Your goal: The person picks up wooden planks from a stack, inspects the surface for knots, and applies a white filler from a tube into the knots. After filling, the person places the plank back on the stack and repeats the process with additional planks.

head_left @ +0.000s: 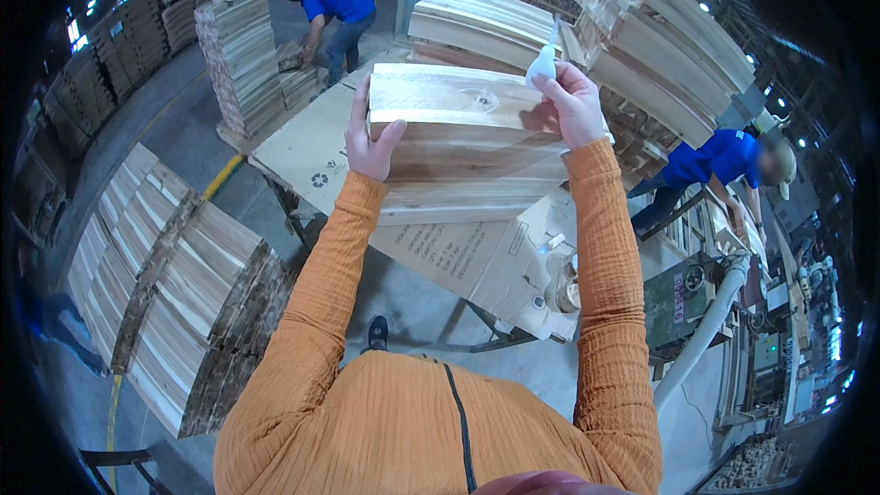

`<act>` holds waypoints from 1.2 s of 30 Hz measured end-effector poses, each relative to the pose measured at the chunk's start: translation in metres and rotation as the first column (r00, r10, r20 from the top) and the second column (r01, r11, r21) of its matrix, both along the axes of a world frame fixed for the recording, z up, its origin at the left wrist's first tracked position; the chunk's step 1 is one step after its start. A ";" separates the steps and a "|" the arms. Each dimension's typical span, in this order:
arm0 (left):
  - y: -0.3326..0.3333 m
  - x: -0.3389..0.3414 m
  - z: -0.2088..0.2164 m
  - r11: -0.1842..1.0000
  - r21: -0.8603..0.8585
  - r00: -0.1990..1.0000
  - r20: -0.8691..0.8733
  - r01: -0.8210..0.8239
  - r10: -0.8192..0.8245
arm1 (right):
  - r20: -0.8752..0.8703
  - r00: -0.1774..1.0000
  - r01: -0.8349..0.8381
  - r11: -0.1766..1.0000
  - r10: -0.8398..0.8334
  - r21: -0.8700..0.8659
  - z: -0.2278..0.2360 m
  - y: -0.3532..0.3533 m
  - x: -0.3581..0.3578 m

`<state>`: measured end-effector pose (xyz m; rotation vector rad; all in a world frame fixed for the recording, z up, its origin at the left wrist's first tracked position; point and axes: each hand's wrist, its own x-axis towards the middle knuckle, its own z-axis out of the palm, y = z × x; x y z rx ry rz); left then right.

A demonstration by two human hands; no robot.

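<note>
My left hand grips the left end of a pale wooden board, thumb on its near edge and fingers on the end. The board has a dark knot and lies on top of other boards on the table. In my right hand a small white squeeze bottle is pinched between thumb and fingers, its thin nozzle pointing up. That hand is over the board's right end; whether it touches the wood I cannot tell.
Cardboard covers the table, with small containers at its right edge. Tall board stacks stand behind, and a broad pile of panels lies left. Blue-shirted people work at far left and right, near a machine with a hose.
</note>
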<state>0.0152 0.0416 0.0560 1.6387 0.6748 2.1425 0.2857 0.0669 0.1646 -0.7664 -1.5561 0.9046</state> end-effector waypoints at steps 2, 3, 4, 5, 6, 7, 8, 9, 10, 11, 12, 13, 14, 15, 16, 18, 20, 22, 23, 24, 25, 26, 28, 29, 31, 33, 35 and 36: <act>-0.001 0.000 0.000 1.000 -0.013 1.000 0.015 0.010 -0.010 | 0.009 0.999 -0.033 0.999 0.033 0.015 -0.001 -0.002 -0.006; -0.001 0.001 0.000 1.000 -0.014 1.000 0.020 0.016 -0.016 | 0.011 0.999 -0.048 0.999 0.048 0.022 -0.002 -0.003 -0.008; -0.002 0.001 0.001 1.000 -0.014 0.999 0.025 0.022 -0.022 | 0.024 0.998 -0.056 0.998 0.055 0.030 -0.002 -0.003 -0.010; -0.003 0.002 0.001 1.000 -0.014 0.999 0.030 0.027 -0.027 | 0.036 0.997 -0.063 0.997 0.062 0.037 -0.002 -0.004 -0.012; -0.003 0.002 0.001 1.000 -0.010 0.999 0.028 0.027 -0.026 | 0.051 0.997 -0.069 0.996 0.066 0.049 -0.003 -0.003 -0.011; -0.002 0.002 0.001 1.000 -0.007 0.999 0.026 0.026 -0.026 | 0.058 0.996 -0.068 0.998 0.067 0.014 -0.003 -0.003 -0.010; -0.003 0.002 0.001 1.000 -0.003 0.999 0.024 0.025 -0.025 | 0.066 0.996 -0.066 0.998 0.067 -0.021 -0.003 -0.003 -0.008; -0.003 0.001 0.001 1.000 -0.005 0.999 0.023 0.024 -0.024 | 0.074 0.995 -0.066 0.996 0.070 -0.054 -0.002 -0.003 -0.008; -0.003 0.001 0.001 1.000 -0.008 1.000 0.021 0.023 -0.023 | 0.090 0.994 -0.056 0.997 0.060 -0.056 -0.003 -0.003 -0.008; -0.003 0.001 0.001 1.000 -0.010 1.000 0.020 0.022 -0.022 | 0.106 0.993 -0.044 0.997 0.050 -0.058 -0.003 -0.004 -0.007; -0.003 0.000 0.001 1.000 -0.010 1.000 0.018 0.021 -0.021 | 0.121 0.992 -0.035 0.998 0.042 -0.059 -0.003 -0.005 -0.008; -0.002 0.000 0.000 1.000 -0.010 1.000 0.017 0.021 -0.020 | 0.125 0.991 -0.031 0.997 0.040 -0.067 -0.002 -0.007 -0.009; -0.002 -0.001 0.000 1.000 -0.010 1.000 0.016 0.020 -0.020 | 0.129 0.991 -0.027 0.997 0.037 -0.075 -0.001 -0.008 -0.009; -0.003 0.000 0.000 1.000 -0.014 1.000 0.019 0.018 -0.017 | 0.130 0.991 -0.017 0.996 0.028 -0.085 -0.002 -0.010 -0.008; -0.004 0.001 -0.001 1.000 -0.019 1.000 0.021 0.016 -0.015 | 0.106 0.994 -0.023 0.998 0.029 -0.063 -0.002 -0.010 -0.008; -0.004 0.003 -0.001 1.000 -0.016 1.000 0.016 0.010 -0.009 | 0.055 0.998 -0.029 0.999 0.030 -0.018 -0.005 -0.010 -0.006; -0.004 0.003 -0.002 1.000 0.001 1.000 0.001 0.004 -0.004 | 0.055 0.998 0.022 1.000 -0.021 -0.015 -0.004 -0.011 0.006; -0.005 0.001 -0.002 1.000 0.004 1.000 0.018 0.017 -0.017 | 0.031 0.999 0.043 0.999 -0.043 0.008 -0.002 -0.016 0.009; -0.007 0.001 -0.002 1.000 0.006 0.999 0.026 0.024 -0.024 | 0.038 0.998 0.050 0.998 -0.052 0.041 -0.003 -0.019 0.012; -0.006 0.001 -0.001 1.000 0.007 0.999 0.026 0.029 -0.030 | 0.046 0.997 0.064 0.995 -0.068 0.077 -0.002 -0.023 0.021; -0.006 0.001 -0.001 0.999 0.009 0.999 0.026 0.035 -0.035 | 0.054 0.995 0.077 0.991 -0.084 0.114 -0.001 -0.026 0.030; -0.006 0.001 -0.001 0.999 0.011 0.999 0.026 0.041 -0.041 | 0.044 0.995 0.081 0.992 -0.086 0.101 0.000 -0.030 0.038; -0.008 0.002 -0.002 0.999 0.015 0.999 0.026 0.043 -0.043 | 0.010 0.990 0.141 0.988 -0.142 0.064 -0.005 -0.039 0.050; -0.009 0.002 -0.003 0.999 0.017 0.999 0.027 0.044 -0.044 | -0.006 0.985 0.171 0.984 -0.170 0.046 -0.007 -0.044 0.055; -0.015 0.003 -0.004 0.999 0.010 0.999 0.017 0.033 -0.033 | -0.002 0.974 0.225 0.972 -0.225 0.063 -0.019 -0.058 0.069; -0.022 0.004 -0.003 1.000 0.019 1.000 0.003 0.025 -0.025 | -0.027 0.972 0.236 0.966 -0.234 0.105 -0.036 -0.080 0.084; -0.029 0.007 -0.004 0.999 0.043 1.000 -0.008 0.026 -0.025 | 0.011 0.944 0.329 0.940 -0.331 0.095 -0.058 -0.108 0.104; -0.031 0.005 -0.008 0.999 0.034 0.999 -0.039 -0.004 0.006 | -0.017 0.941 0.338 0.939 -0.337 0.066 -0.070 -0.122 0.113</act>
